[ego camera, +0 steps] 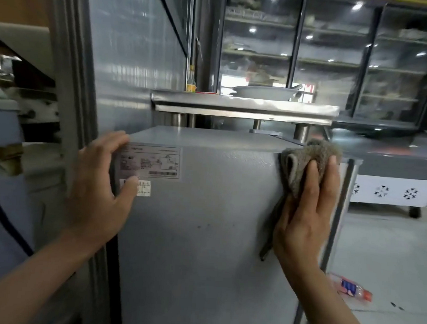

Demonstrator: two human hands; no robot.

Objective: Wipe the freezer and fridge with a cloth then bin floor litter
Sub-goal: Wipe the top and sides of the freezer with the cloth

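Two bare arms reach up from the bottom of the view, close to the camera. The left hand (99, 186) lies flat on the left edge of a tall grey metal fridge (202, 237). Its fingers are straight and loose, and they hold nothing. The fingertips touch a white paper label with small print and a barcode (154, 161) stuck near the top left corner of the fridge side. A smaller white sticker (143, 188) sits just under that label, beside the thumb.

The right hand (307, 214) presses a crumpled grey-brown cloth (306, 160) flat against the top right corner of the fridge side. The fingers are straight on the cloth, not curled round it. The top of the cloth bunches over the fridge edge, and a thin strip of it hangs down past the wrist.

On the pale floor to the right of the fridge lies a clear plastic bottle with a red and blue label (352, 289), on its side.

Behind the fridge stands a shiny steel table (244, 104) with a white dish (263, 91) on it. Further back are dark glass-door display coolers (328, 56). A low chest freezer with a white snowflake panel (393, 179) stands to the right.
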